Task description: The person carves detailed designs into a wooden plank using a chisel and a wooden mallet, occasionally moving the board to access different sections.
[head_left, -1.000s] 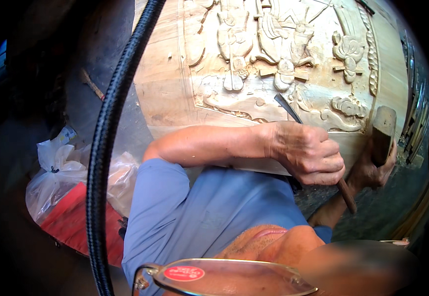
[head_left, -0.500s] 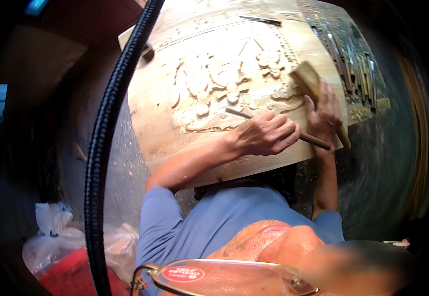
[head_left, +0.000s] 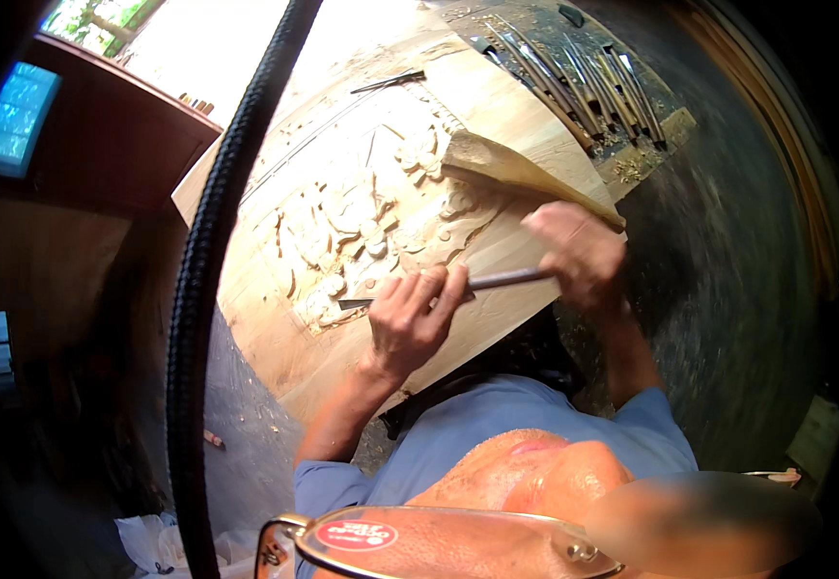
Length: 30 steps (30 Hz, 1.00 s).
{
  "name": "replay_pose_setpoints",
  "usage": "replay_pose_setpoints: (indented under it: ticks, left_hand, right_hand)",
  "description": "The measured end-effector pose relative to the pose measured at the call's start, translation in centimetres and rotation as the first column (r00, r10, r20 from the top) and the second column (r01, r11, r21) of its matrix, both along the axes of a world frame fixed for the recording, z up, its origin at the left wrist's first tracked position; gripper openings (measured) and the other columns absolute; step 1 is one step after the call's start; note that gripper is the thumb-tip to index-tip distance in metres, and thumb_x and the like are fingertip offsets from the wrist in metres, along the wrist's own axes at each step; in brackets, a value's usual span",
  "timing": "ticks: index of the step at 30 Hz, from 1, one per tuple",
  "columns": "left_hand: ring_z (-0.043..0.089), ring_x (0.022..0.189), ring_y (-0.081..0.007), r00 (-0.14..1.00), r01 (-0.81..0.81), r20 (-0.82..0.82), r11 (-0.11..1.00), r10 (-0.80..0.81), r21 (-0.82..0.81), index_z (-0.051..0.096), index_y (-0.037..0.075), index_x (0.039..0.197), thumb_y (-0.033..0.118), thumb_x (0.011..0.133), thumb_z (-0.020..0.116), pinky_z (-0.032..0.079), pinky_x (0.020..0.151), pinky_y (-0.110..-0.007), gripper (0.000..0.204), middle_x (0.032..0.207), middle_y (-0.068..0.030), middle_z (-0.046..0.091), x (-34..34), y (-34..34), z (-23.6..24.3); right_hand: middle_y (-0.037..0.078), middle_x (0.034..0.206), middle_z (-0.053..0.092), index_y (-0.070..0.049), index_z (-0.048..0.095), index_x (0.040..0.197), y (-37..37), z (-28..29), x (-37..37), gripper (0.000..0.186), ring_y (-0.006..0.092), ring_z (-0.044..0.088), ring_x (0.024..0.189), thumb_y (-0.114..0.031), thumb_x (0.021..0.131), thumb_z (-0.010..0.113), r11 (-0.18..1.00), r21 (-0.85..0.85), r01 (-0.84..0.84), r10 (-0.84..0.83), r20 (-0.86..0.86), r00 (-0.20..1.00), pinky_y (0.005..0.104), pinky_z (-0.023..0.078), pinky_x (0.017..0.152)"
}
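Observation:
My left hand (head_left: 412, 328) is closed around a chisel over the pale wooden board (head_left: 275, 357), whose relief carving (head_left: 357, 217) shows curled figures. A dark chisel blade (head_left: 352, 304) shows left of those fingers, and a grey tool shaft (head_left: 506, 280) extends rightward from them to my right hand (head_left: 582, 256). That hand is blurred at the board's right edge, just below a wedge-shaped wooden mallet (head_left: 511, 169) lying slanted across the board; whether it grips the mallet or the shaft, I cannot tell.
Several chisels (head_left: 603, 92) lie in a row on a side ledge at upper right. A dark slim tool (head_left: 386, 79) lies on the board's far part. A black braided hose (head_left: 207, 251) crosses the view. Plastic bags (head_left: 154, 540) sit at lower left; a window (head_left: 14, 121) is at left.
The view has swung, showing more of the room. My left hand has turned more upright with the chisel. The mallet, earlier in my right hand, now lies further across the board above that hand.

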<state>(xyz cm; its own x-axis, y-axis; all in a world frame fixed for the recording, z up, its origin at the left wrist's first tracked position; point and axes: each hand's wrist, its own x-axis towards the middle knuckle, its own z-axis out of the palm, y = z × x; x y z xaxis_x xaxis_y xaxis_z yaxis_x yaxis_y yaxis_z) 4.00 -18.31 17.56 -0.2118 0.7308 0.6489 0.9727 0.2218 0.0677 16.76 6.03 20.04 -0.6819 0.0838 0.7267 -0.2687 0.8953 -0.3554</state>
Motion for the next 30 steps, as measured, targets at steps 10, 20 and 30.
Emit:
replay_pose_setpoints:
  ticks: [10,20,30]
  left_hand:
    - [0.063,0.127,-0.0318,0.986,-0.091,-0.129,0.990,0.105,0.108,0.073,0.013,0.129,0.040,0.097,0.076,0.051,0.110,-0.048,0.042,0.137,-0.0117,0.066,0.7,1.1,2.1]
    - [0.072,0.110,-0.0327,0.960,-0.260,0.124,0.964,0.251,0.058,0.075,0.009,0.115,0.015,0.095,0.079,0.058,0.092,-0.044,0.022,0.119,-0.0115,0.074,3.5,-5.8,-2.7]
    - [0.073,0.106,-0.0315,0.903,-0.379,0.242,0.923,0.354,0.066,0.075,0.008,0.111,0.010,0.091,0.081,0.058,0.088,-0.041,0.021,0.115,-0.0103,0.075,7.0,-7.9,-3.8]
  right_hand:
    - [0.014,0.071,0.067,-0.006,0.071,0.096,3.4,0.1,0.0,0.008,0.0292,0.067,0.059,-0.014,0.096,0.076,0.902,-0.394,0.180,-0.075,0.267,0.961,0.0392,0.052,0.057]
    - [0.023,0.102,0.076,-0.003,0.072,0.087,28.6,-6.8,-12.5,0.044,0.0414,0.073,0.095,-0.046,0.092,0.065,0.664,0.206,0.718,-0.681,0.563,0.468,0.0507,0.055,0.079]
    - [0.025,0.114,0.076,-0.007,0.081,0.108,27.8,-8.8,-17.2,0.045,0.0462,0.072,0.110,-0.045,0.089,0.066,0.614,0.391,0.685,-0.754,0.547,0.364,0.0579,0.055,0.089]
